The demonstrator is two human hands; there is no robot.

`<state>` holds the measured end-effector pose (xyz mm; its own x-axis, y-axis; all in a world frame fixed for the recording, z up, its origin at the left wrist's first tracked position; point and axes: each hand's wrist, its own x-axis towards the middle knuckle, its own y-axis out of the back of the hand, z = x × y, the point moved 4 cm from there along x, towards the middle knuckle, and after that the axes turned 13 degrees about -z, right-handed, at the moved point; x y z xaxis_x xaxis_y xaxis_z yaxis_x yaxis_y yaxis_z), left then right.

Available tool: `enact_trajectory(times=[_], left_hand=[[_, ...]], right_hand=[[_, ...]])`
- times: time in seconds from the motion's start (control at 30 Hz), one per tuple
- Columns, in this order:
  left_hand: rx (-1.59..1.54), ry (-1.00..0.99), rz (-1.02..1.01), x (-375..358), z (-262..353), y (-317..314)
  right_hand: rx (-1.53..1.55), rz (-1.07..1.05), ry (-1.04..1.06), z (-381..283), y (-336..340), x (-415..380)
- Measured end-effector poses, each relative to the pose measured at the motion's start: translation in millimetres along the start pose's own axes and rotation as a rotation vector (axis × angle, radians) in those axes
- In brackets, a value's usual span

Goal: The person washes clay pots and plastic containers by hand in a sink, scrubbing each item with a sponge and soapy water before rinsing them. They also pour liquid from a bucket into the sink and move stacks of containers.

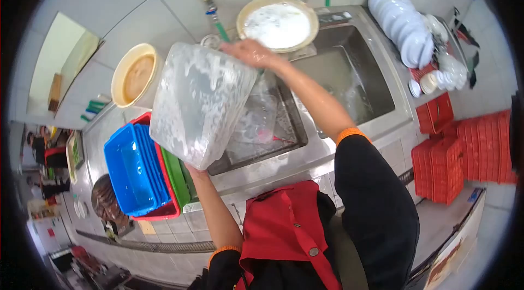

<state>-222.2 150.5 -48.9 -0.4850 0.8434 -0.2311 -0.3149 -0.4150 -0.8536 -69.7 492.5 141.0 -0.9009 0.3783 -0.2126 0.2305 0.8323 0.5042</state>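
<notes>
A large clear plastic tub (202, 101), wet and streaked with suds, is tilted over the left sink basin (297, 126). My left hand (195, 171) supports it from the lower edge, with most of its fingers hidden behind the plastic. At the tub's upper corner is my right hand (252, 53), slightly blurred, its fingertips right by the end of a green hose (221, 31). Whether it grips the rim or the hose I cannot tell. Another clear plastic container (256, 118) lies in the left basin under the tub.
A round basin of white suds (277, 25) sits behind the sink, and a bucket of brown liquid (137, 78) at left. Nested blue tubs (131, 170) stand on the left counter. The right basin (341, 80) holds water. White plates (401, 25) and red baskets (436, 164) are at right.
</notes>
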Motion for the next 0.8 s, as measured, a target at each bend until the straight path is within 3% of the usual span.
enact_trajectory(times=[0.1,0.17,0.3,0.37,0.4,0.47,0.57,0.6,0.67,0.7,0.77,0.8], left_hand=[[0.011,-0.096,-0.046,-11,18,-4],[0.040,-0.135,-0.043,-17,20,-19],[0.153,-0.202,0.036,-25,12,-95],[0.160,-0.261,0.059,-22,4,-105],[0.243,-0.279,0.158,-23,3,-104],[0.319,-0.301,0.227,-23,-1,-108],[0.421,-0.323,0.302,-27,-3,-125],[0.428,-0.415,0.390,-25,-4,-125],[0.465,-0.398,0.415,-27,-1,-128],[0.477,-0.417,0.430,-22,-2,-129],[0.502,-0.455,0.461,-12,-3,-134],[0.530,-0.400,0.461,-9,-5,-136]], right_hand=[[0.007,0.565,0.073,30,60,23],[-0.084,0.660,-0.062,57,85,41],[-0.775,0.465,-0.243,110,74,90],[-0.886,0.383,-0.346,134,69,112],[-0.885,0.371,-0.335,139,69,116],[-0.959,-0.137,-0.483,143,62,119],[-0.736,-0.150,-0.412,184,78,145],[-0.639,0.103,-0.313,211,90,157],[-0.442,0.505,-0.178,177,105,129],[-0.353,0.662,-0.139,128,111,85],[-0.235,0.813,-0.062,122,116,70],[-0.080,0.766,0.003,125,118,66]])
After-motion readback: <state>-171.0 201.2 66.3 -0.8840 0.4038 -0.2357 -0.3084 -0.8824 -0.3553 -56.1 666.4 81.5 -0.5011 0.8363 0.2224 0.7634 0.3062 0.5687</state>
